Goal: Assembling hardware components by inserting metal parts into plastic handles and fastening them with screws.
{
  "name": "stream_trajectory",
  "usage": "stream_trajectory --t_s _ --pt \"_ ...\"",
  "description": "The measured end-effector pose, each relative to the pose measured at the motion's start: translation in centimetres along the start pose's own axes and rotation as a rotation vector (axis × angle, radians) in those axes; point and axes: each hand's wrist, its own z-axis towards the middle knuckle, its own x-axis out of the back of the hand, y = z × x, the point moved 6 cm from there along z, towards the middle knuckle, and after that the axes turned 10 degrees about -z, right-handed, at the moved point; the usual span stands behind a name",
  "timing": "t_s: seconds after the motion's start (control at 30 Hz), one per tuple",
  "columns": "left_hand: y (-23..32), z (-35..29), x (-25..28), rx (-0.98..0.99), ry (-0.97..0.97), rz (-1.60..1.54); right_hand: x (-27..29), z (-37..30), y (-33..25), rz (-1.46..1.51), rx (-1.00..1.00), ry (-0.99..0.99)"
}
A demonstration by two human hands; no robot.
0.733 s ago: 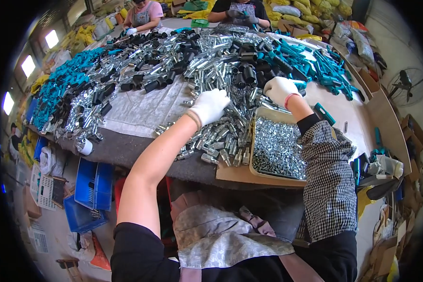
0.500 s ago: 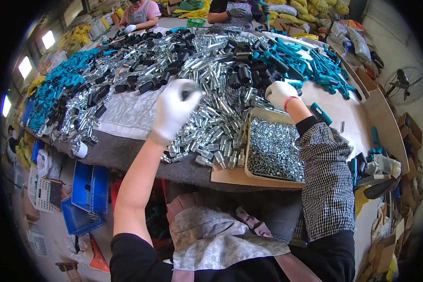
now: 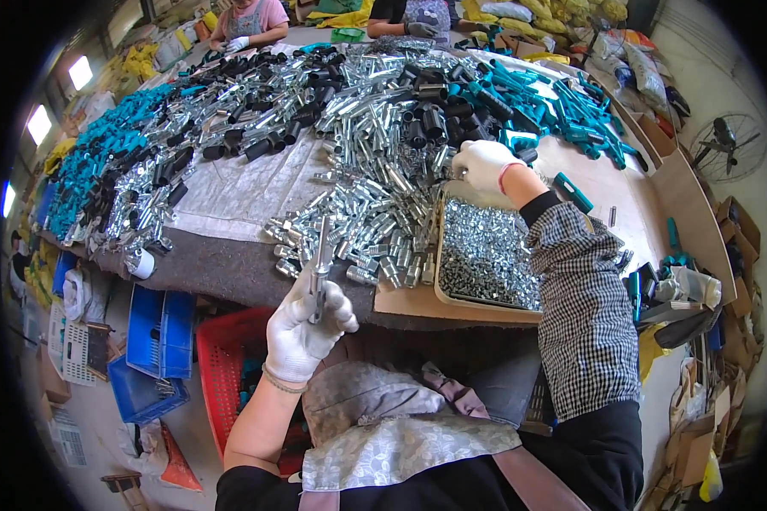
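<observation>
My left hand [image 3: 305, 328], in a white glove, is held near the table's front edge. Its fingers are closed round a slim silver metal shaft [image 3: 322, 255] that points up, with a thicker collar lower down. My right hand [image 3: 486, 165], also gloved and with a red band at the wrist, is curled shut just beyond the tray [image 3: 439, 294] of small metal parts. What its fingers hold, if anything, is hidden. Beside it lie black tubes [image 3: 433, 123] and a teal handle [image 3: 520, 139]. Silver metal fittings [image 3: 349, 223] spread in a pile between my hands.
Teal handles are heaped at the far right [image 3: 584, 119] and far left [image 3: 102, 153]. A single teal handle [image 3: 573, 192] lies by my right forearm. Below the table's left side stand blue bins [image 3: 160, 332] and a red crate [image 3: 217, 383]. Two people work across the table.
My left hand has come down and toward me from over the pile, and the silver shaft now shows upright in it. My right hand has shifted slightly left, near the tray's far edge.
</observation>
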Motion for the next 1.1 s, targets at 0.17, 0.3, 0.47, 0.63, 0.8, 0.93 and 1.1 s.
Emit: stream_trajectory --t_s 0.17,0.3,0.47,0.63,0.8,0.93,1.1 --pt "-2.7 0.6 -1.9 0.184 -0.086 0.242 1.1 -3.5 4.8 0.061 -0.147 0.141" --pt "-2.8 0.1 -2.1 0.073 -0.009 0.442 4.9 -10.0 -0.6 1.022 -0.375 0.448" --pt "-4.6 1.4 -5.1 -0.009 -0.093 0.449 5.3 -18.2 -14.0 0.867 -0.257 0.157" --pt "-9.1 0.5 -5.8 -0.078 -0.158 0.613 1.2 -20.4 -19.7 1.013 -0.288 0.152" --pt "-8.5 -0.1 -5.9 -0.237 -0.188 1.249 1.2 -21.5 -18.4 0.92 -0.343 0.239" --pt "-8.8 0.0 -7.4 -0.372 -0.338 1.898 1.4 -21.9 -18.0 0.796 -0.322 0.282" --pt "-9.8 0.2 -5.5 -0.029 -0.436 1.855 2.7 -22.1 -16.3 0.921 -0.357 0.266"
